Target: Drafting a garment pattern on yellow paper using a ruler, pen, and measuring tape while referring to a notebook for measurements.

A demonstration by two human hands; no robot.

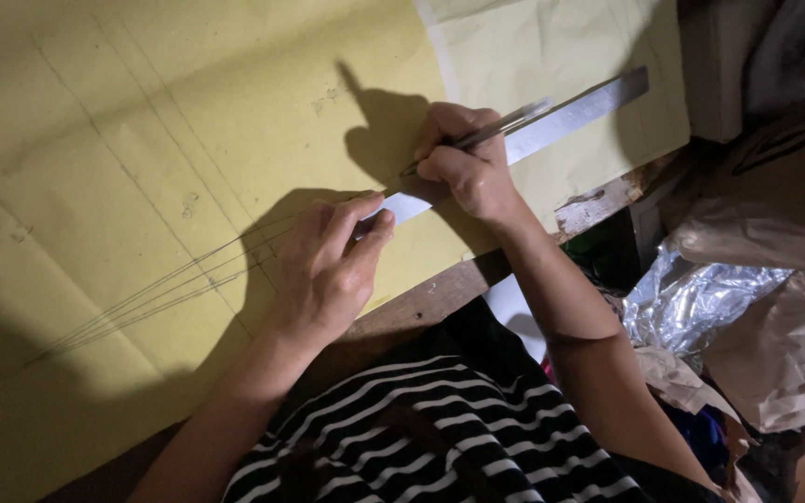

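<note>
Large sheet of pale yellow paper (142,140) spread flat over a worn wooden table (421,303), several fine pencil lines already fanning across it from lower left toward the hands. A long flat metal ruler (561,119) lies diagonally on the sheet, its far end reaching toward the upper right edge of the paper. Left hand (328,265) lies palm down, fingers nearly flat and together, fingertips pressing the near end of the ruler against the paper; it grips nothing. Right hand (466,158) is curled tight round a thin pencil (486,135), tip set on the paper just beside the ruler's edge, close to the left fingertips. Hard shadows of both hands fall on the sheet. Person wears a black-and-white striped top (421,433). To the right, off the table, crumpled silver foil (691,303) and brown paper bags (775,242) sit in a heap.
</note>
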